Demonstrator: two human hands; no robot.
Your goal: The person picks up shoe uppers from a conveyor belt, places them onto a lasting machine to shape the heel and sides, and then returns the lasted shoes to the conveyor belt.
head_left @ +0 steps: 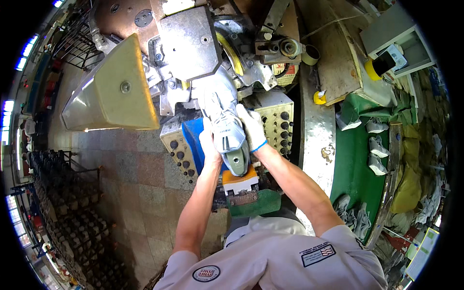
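Observation:
A pale grey shoe upper (223,113) with laces is stretched over a green shoe last (236,158). Its toe points away from me, up under the metal head of a machine (189,43), and its heel end is above an orange pad (240,175) close to my body. My left hand (209,143) presses along the left side of the shoe, fingers partly hidden. On the other side my right hand (252,126), in a white glove with a blue cuff, is wrapped around the shoe. Both hands hold it between them.
A large yellowish lamp-like hood (111,89) juts in at the left. Knobbed control boxes (276,123) flank the shoe. To the right, a green conveyor belt (352,166) carries several grey shoes. Dark racks (72,212) stand at the far left.

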